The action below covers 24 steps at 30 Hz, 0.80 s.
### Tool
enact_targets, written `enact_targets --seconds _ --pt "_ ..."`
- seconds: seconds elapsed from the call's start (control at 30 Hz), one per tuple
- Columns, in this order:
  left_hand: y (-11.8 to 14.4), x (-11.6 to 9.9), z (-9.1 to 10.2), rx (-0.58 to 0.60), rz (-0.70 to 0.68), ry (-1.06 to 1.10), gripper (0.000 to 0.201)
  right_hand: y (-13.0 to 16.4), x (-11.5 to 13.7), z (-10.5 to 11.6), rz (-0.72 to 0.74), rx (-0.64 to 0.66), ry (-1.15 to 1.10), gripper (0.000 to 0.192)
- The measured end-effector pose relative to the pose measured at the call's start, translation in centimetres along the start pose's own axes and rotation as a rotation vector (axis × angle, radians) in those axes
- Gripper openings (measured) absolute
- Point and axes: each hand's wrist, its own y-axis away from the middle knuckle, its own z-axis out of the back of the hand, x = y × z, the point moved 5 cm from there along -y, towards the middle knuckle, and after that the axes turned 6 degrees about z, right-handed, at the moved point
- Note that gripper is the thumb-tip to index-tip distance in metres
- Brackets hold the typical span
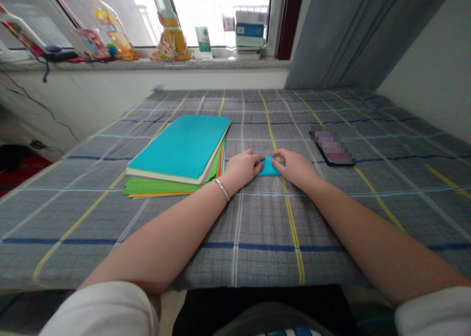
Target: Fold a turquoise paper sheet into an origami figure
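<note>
A small folded teal paper piece was pinned flat on the plaid tablecloth between both hands, probably so a crease could be pressed in. The left hand and right hand were each pressed down on an end, fingers closed onto it. A stack of coloured paper sheets was left just beside on the left, a phone off to the right; nothing was in the way. Bottles were lined up along the windowsill.

Matt woven checked cloth covers the table. At centre lies a small matt teal paper piece; centre left, a matt coloured paper stack. Shiny metal bangle; glossy dark phone.
</note>
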Motion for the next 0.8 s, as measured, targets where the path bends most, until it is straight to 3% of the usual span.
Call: enact_targets --seconds 0.23,0.47,0.67,0.8 --pt "0.2 -0.4 0.0 -0.021 0.0 -0.041 0.036 -0.3 0.1 -0.2 0.012 0.035 -0.016 0.026" --pt "0.0 -0.9 -0.3 -0.126 -0.196 -0.064 0.039 -0.3 0.0 -0.3 -0.013 0.024 -0.003 0.025" --pt "0.2 -1.6 -0.3 -0.098 -0.271 -0.064 0.049 -0.4 -0.3 -0.4 -0.031 0.025 -0.008 0.026" --pt "-0.1 -2.0 -1.0 0.013 -0.296 -0.029 0.047 -0.5 -0.4 -0.4 -0.045 0.023 -0.017 0.025"
